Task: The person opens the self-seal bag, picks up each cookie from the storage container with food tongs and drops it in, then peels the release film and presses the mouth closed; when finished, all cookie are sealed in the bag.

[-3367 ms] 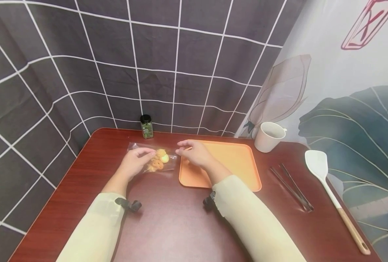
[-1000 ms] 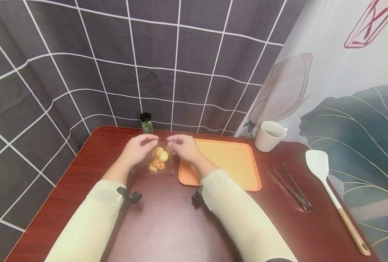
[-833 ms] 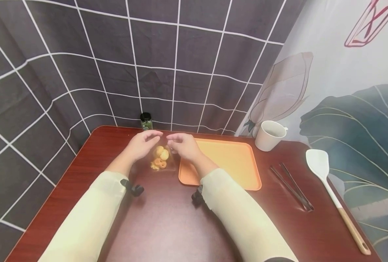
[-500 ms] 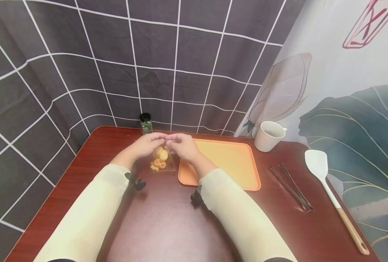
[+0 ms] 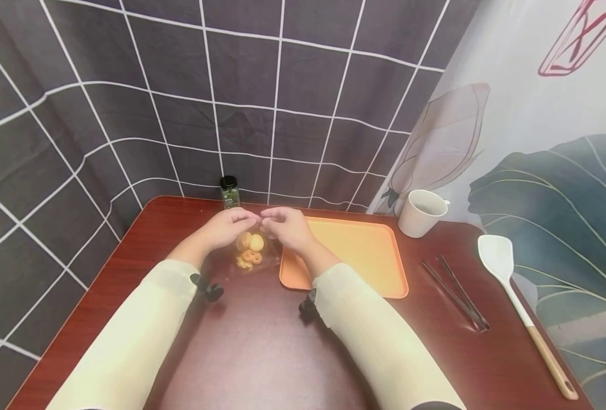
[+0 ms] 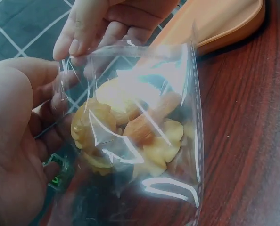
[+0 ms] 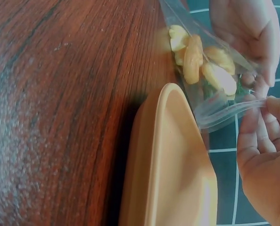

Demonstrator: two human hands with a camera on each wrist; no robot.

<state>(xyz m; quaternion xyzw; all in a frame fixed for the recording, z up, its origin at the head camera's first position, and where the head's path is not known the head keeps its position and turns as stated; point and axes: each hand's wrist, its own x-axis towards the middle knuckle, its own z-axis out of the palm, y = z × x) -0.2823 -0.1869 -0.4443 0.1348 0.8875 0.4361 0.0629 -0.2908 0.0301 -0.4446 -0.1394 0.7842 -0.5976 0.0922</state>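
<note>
A clear plastic zip bag [image 6: 193, 127] with several cookies [image 5: 256, 243] in it stands tilted up between both hands. My left hand [image 5: 228, 226] holds its side near the upper corner, the thumb in front and the fingers curled behind. At the same corner, my right hand [image 5: 289, 228] pinches the end of the seal strip [image 7: 234, 114] between thumb and fingers. The fingertips of both hands almost meet there. In the head view the hands cover the bag's upper part. An orange tray [image 5: 354, 256] lies just right of the bag, partly under my right forearm.
Behind the hands stands a green-filled jar [image 5: 229, 192] with a black lid. To the right are a white mug [image 5: 421, 213], metal tongs [image 5: 458, 296] and a white spatula [image 5: 518, 299] with a wooden handle. A grid-patterned curtain [image 5: 241, 131] hangs behind the table.
Earlier the bag lay flatter, with my hands apart at its two ends. Its top has since been lifted, and my left hand has moved right until its fingertips sit by the right hand's.
</note>
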